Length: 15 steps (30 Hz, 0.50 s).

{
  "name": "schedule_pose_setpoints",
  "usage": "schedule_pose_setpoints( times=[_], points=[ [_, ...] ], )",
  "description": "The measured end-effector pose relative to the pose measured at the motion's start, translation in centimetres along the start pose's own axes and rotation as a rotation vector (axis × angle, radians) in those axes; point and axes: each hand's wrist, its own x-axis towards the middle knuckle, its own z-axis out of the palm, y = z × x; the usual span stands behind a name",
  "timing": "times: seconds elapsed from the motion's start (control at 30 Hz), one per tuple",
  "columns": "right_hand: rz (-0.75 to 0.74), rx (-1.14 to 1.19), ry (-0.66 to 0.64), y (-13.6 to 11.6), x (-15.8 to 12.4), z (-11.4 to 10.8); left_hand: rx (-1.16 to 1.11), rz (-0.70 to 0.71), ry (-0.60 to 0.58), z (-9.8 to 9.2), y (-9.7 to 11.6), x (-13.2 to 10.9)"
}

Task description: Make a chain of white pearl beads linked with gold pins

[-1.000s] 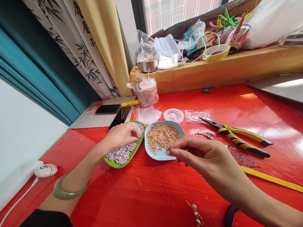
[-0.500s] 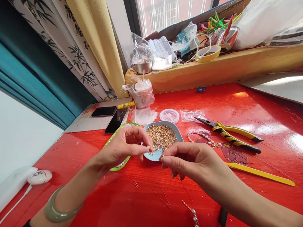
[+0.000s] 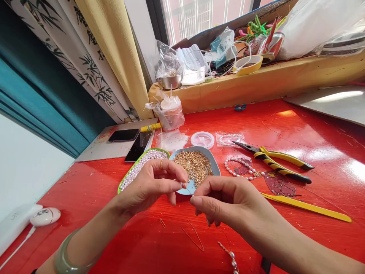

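Two hands face each other over the red counter [image 3: 137,243], their fingertips near but apart. The left hand [image 3: 149,184] has thumb and index fingers pinched on a tiny pale bead [image 3: 183,185]; the right hand [image 3: 230,198] has its fingers pinched on a thin strand [image 3: 188,191], thread or wire, which spans the gap to the bead. Whether the bead is already on it is too small to tell.

Taking the gap as the clock's hub, with 12 toward the window, the blue tray [image 3: 217,167] of gold beads [image 3: 196,161] sits at 12, just beyond the fingertips, and the green tray [image 3: 119,190] of pearly beads [image 3: 139,166] at 10. Pliers [image 3: 265,156] lie at 2, a yellow strip [image 3: 310,210] just past 3, and a pearl-and-chain piece [image 3: 233,262] at 5.

The likeliest trouble is a dropped bead: the grip covers so little of it that a slight roll of the left thumb could free it, perhaps into the gold ones, where it would need picking out. A limp or bent strand tip could also miss the hole, and a tug from the right might pull the strand away from the bead.
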Motion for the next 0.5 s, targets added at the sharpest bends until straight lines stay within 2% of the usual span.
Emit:
schedule_pose_setpoints(
  times=[0.5],
  points=[
    [0.006, -0.025, -0.035, 0.32, -0.14, -0.04, 0.060, 0.027, -0.101, -0.43, -0.30, -0.12]
  ],
)
